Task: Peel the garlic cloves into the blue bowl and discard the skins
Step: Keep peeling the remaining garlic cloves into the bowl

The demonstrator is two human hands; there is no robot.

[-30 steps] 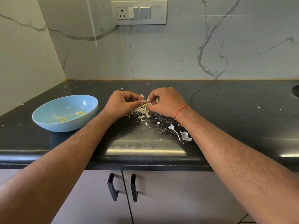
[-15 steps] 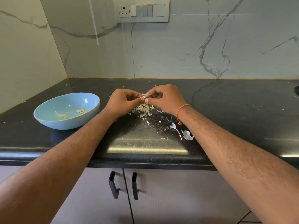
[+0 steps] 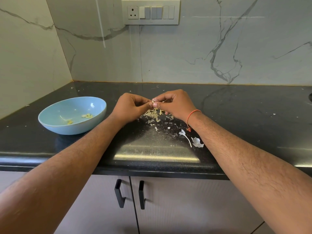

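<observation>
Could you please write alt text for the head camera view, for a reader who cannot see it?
Two bare hands, left hand and right hand, pinch a small garlic clove between their fingertips above a scatter of garlic skins on a black countertop. A blue bowl holding a few peeled pieces sits to the left.

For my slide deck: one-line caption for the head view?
Both hands, left hand and right hand, pinch a garlic clove above scattered skins, beside the blue bowl.

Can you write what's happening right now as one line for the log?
step: peeling | left hand and right hand: pinch garlic clove | skins: on counter | blue bowl: holds peeled cloves
</observation>
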